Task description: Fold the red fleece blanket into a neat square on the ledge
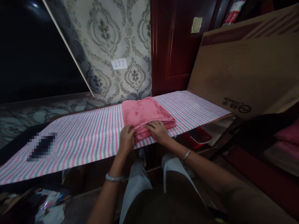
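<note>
A folded pink plush cloth (144, 112) lies in layers on a striped cover (93, 133), close to its front edge. My left hand (127, 138) grips the cloth's near left corner, with fingers bent around the edge. Along the near edge, to the right of it, my right hand (159, 132) has its fingers curled over the upper layers. Both thumbs are partly hidden by the cloth and the fingers. Several folds show stacked at the front, between and beside the hands.
A large cardboard box (245, 62) leans at the right end of the cover. A dark screen (39, 53) stands at the back left. A pixelated dark object (43, 147) rests on the cover's left part. Below the right side is a shelf with a red item (198, 137).
</note>
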The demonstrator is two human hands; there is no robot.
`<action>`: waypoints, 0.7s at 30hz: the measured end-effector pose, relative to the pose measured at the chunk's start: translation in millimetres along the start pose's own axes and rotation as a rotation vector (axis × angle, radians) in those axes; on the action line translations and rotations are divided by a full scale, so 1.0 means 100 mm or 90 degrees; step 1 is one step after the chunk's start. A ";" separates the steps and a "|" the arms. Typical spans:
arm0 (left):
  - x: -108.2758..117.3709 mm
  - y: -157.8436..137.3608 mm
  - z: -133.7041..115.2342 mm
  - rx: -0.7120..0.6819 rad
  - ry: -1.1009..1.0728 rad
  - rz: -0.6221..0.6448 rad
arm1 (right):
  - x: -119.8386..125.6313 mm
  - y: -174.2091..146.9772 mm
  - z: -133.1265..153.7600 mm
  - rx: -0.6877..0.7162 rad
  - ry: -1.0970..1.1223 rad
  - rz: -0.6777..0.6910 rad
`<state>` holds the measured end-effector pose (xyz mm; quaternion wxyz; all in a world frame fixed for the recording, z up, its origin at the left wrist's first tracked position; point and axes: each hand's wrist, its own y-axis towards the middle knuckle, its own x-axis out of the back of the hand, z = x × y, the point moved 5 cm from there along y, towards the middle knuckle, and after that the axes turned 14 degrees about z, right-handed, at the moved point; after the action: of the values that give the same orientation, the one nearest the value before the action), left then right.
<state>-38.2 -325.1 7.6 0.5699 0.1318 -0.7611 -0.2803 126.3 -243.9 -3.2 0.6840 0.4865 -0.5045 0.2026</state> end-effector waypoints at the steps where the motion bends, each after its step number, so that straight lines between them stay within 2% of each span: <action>1: 0.02 -0.02 0.00 0.011 0.027 0.008 | 0.00 0.02 -0.01 -0.010 -0.006 0.004; 5: 0.04 -0.08 -0.08 0.038 0.107 0.048 | 0.03 0.07 -0.05 -0.041 -0.001 -0.011; 13: -0.02 -0.04 -0.08 0.092 0.155 0.128 | 0.06 0.05 -0.12 -0.015 0.033 -0.072; 21: 0.02 -0.03 0.21 0.133 -0.107 0.054 | 0.10 0.10 -0.15 0.016 0.045 -0.100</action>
<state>-58.5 -322.8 3.7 0.4986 0.1342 -0.8362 -0.1850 130.0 -228.5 10.2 0.7091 0.5253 -0.4378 0.1718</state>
